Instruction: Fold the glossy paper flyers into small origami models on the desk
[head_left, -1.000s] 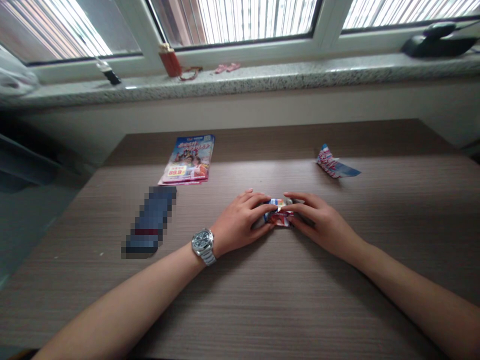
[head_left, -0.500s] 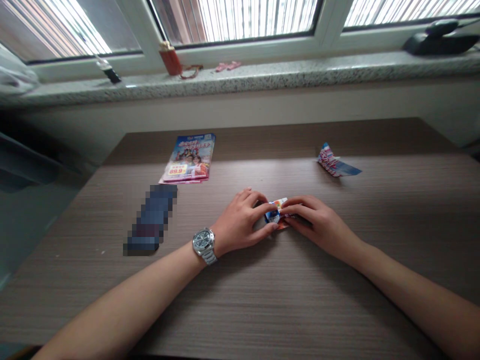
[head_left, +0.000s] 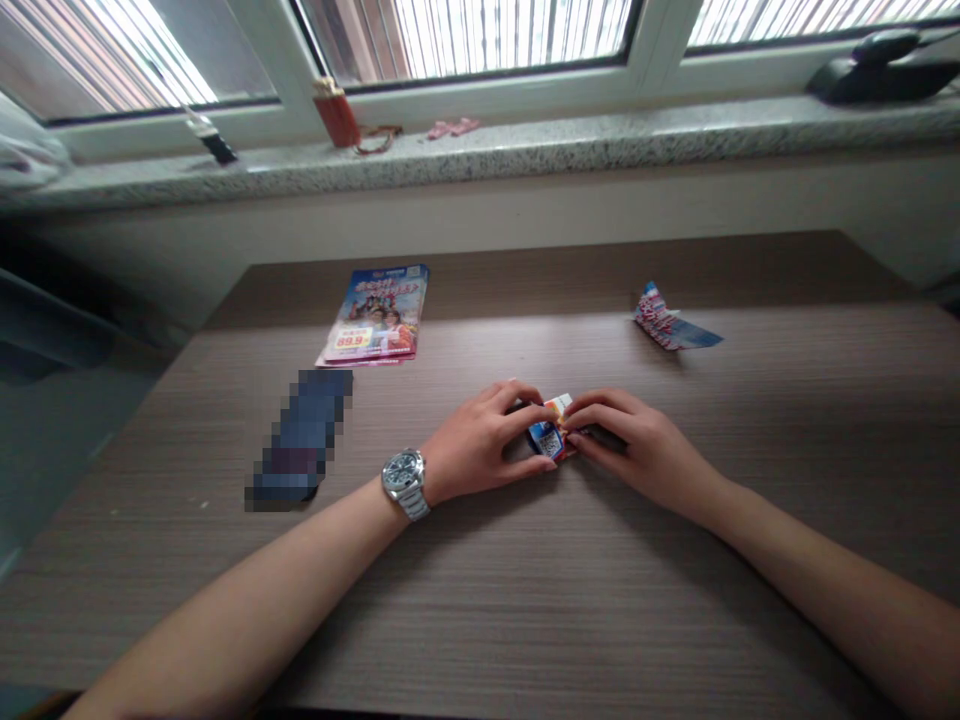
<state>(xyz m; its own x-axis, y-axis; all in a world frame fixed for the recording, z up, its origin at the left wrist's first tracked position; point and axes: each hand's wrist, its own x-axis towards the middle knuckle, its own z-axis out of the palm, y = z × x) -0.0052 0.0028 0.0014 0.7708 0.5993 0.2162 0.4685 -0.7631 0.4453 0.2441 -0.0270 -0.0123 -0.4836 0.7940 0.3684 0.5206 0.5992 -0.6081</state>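
A small folded piece of printed paper (head_left: 550,440), blue, white, yellow and red with a QR code, lies on the wooden table (head_left: 480,600) between my hands. My left hand (head_left: 491,440), with a silver watch (head_left: 405,482) on its wrist, grips the paper's left side between thumb and forefinger. From the right, my right hand (head_left: 630,430) pinches the paper's other side with its fingertips. The fingers partly cover the folds. Farther back on the right sits a folded paper shape (head_left: 664,325) in blue, red and white, one flap sticking out.
A stack of printed flyers (head_left: 379,315) lies at the back left. Nearer me is a blurred-out dark flat object (head_left: 304,435). On the stone windowsill (head_left: 525,150) stand a red container (head_left: 336,113), pink items (head_left: 452,128) and a black device (head_left: 885,75).
The folded paper has turned slightly and more of its QR code shows. Both hands keep their hold with small finger shifts. The view has moved a little.
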